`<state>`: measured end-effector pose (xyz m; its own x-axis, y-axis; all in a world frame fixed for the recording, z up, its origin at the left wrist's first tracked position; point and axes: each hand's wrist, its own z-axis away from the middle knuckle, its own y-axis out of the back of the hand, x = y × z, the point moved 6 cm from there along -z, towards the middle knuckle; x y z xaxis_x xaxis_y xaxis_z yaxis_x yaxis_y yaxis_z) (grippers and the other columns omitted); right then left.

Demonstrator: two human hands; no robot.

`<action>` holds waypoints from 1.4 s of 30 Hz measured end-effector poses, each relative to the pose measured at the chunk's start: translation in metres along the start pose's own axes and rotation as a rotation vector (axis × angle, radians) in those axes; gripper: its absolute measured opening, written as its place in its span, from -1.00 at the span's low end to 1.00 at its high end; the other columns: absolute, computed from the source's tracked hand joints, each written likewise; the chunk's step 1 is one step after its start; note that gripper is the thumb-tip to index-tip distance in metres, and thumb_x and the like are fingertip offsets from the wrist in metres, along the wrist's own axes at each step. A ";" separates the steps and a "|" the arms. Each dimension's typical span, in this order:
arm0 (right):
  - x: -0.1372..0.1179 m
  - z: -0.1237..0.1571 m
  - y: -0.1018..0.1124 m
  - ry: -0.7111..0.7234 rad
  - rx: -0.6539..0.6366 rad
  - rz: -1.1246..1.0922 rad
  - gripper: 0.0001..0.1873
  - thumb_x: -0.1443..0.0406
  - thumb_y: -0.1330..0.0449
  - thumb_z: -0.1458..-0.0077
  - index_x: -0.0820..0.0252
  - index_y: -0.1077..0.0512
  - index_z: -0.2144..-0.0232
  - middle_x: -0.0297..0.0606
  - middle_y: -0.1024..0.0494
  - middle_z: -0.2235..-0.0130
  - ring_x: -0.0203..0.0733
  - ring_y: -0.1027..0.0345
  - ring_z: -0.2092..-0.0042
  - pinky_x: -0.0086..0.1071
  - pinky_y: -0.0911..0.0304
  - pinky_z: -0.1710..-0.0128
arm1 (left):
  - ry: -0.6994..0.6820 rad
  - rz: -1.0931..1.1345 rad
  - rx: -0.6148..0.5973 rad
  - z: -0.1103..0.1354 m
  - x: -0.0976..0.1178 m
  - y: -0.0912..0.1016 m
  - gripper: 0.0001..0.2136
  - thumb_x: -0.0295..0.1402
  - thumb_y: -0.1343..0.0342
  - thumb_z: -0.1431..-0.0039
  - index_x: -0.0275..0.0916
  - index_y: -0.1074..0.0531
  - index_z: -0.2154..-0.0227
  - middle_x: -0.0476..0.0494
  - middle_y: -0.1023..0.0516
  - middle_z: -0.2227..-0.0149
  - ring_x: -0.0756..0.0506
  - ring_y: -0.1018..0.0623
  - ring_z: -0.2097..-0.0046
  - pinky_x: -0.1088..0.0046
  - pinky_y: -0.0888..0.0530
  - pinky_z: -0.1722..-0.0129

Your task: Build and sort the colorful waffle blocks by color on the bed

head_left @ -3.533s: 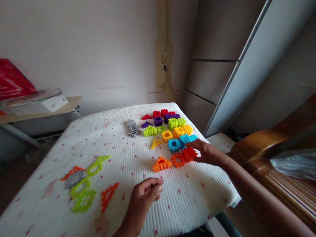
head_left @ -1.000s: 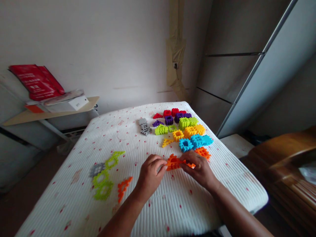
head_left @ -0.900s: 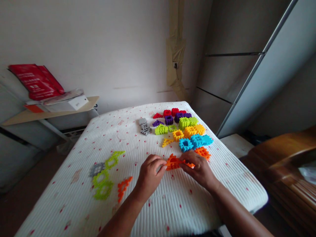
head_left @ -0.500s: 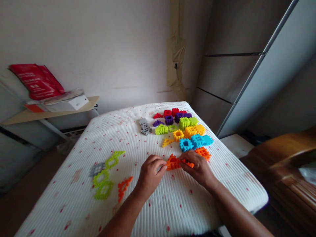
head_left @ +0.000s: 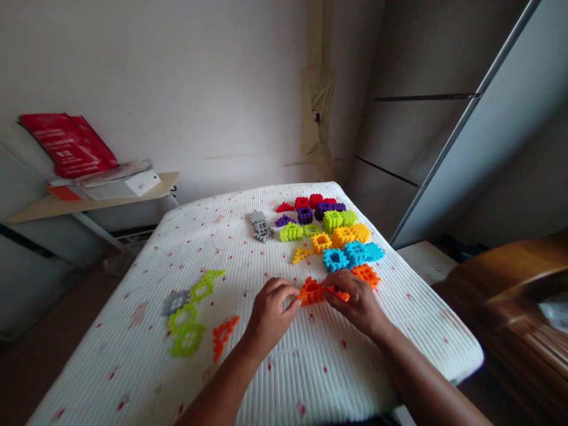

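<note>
My left hand (head_left: 276, 307) pinches the left end of some orange triangular building blocks (head_left: 312, 292), thumb and forefinger closed on it. At the right end, my right hand (head_left: 352, 299) has its fingers closed on the same orange blocks and hides part of them. Just beyond that hand lies an orange square block (head_left: 365, 276). To the left, a loose orange triangle piece (head_left: 225, 338) lies flat beside joined lime-green pieces (head_left: 188, 339) and a grey lattice piece (head_left: 177, 302).
Blue blocks (head_left: 355, 254), yellow blocks (head_left: 343, 236), lime blocks (head_left: 332, 220), purple blocks (head_left: 305, 215) and red blocks (head_left: 302, 203) stand in rows behind my hands. Grey blocks (head_left: 261, 226) lie left of them. A small shelf (head_left: 164, 179) holds red packets (head_left: 66, 145).
Both hands keep their hold on the orange triangular blocks with hardly any movement. The whole view has shifted very slightly.
</note>
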<state>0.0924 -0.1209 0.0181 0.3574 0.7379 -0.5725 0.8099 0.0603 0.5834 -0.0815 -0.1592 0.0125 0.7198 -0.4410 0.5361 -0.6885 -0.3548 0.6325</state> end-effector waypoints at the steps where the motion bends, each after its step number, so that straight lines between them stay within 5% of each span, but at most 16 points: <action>1: 0.000 0.000 0.000 -0.005 -0.002 0.003 -0.88 0.26 -0.14 -0.13 0.17 -0.43 0.30 -0.20 -0.53 0.32 -0.19 -0.42 0.29 -0.34 -0.35 0.33 | 0.003 0.001 -0.003 0.000 0.000 0.000 -0.85 -0.60 -0.14 0.06 -0.22 -0.45 0.45 -0.07 -0.51 0.40 -0.05 -0.50 0.30 0.41 -0.47 0.28; 16: 0.003 0.005 0.003 -0.007 0.018 0.048 -0.85 0.25 -0.17 -0.11 0.15 -0.43 0.25 -0.25 -0.53 0.31 -0.22 -0.42 0.33 -0.39 -0.35 0.37 | 0.044 0.012 0.007 0.002 0.001 0.006 -0.86 -0.58 -0.19 0.10 -0.24 -0.45 0.45 -0.08 -0.50 0.40 -0.05 -0.48 0.29 0.42 -0.43 0.29; 23: 0.006 0.015 0.023 -0.059 0.228 0.117 -0.89 0.28 -0.17 -0.10 0.14 -0.44 0.28 -0.31 -0.50 0.38 -0.29 -0.35 0.45 -0.43 -0.26 0.48 | 0.296 -0.139 0.064 0.038 -0.048 0.076 -0.88 -0.56 -0.06 0.00 -0.24 -0.45 0.49 -0.05 -0.49 0.43 0.00 -0.47 0.33 0.47 -0.38 0.28; 28: -0.002 0.016 0.026 -0.002 0.281 0.081 -0.88 0.32 -0.18 -0.08 0.15 -0.44 0.27 -0.29 -0.50 0.37 -0.28 -0.35 0.44 -0.41 -0.25 0.44 | 0.693 -0.379 -0.128 0.098 -0.081 0.116 -0.91 -0.36 -0.08 -0.05 -0.23 -0.47 0.47 -0.05 -0.51 0.41 -0.03 -0.47 0.33 0.45 -0.34 0.29; 33: -0.006 0.016 0.025 0.027 0.301 0.085 -0.87 0.34 -0.19 -0.06 0.16 -0.45 0.27 -0.29 -0.51 0.38 -0.29 -0.34 0.46 -0.41 -0.24 0.47 | 0.768 -0.509 -0.284 0.121 -0.070 0.104 -0.91 -0.32 -0.13 -0.01 -0.21 -0.46 0.44 -0.05 -0.49 0.34 -0.05 -0.46 0.25 0.46 -0.31 0.25; 42: 0.005 0.012 0.030 -0.057 0.340 0.010 -0.91 0.38 -0.17 -0.08 0.14 -0.44 0.31 -0.32 -0.49 0.37 -0.29 -0.36 0.40 -0.40 -0.26 0.40 | 0.734 -0.486 -0.310 0.114 -0.073 0.087 -0.86 -0.40 -0.01 -0.09 -0.21 -0.46 0.45 -0.06 -0.52 0.37 -0.06 -0.49 0.30 0.41 -0.35 0.27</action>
<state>0.1241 -0.1236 0.0261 0.3836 0.6977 -0.6050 0.9116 -0.1811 0.3690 -0.2042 -0.2525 -0.0350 0.8712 0.3676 0.3255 -0.3185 -0.0815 0.9444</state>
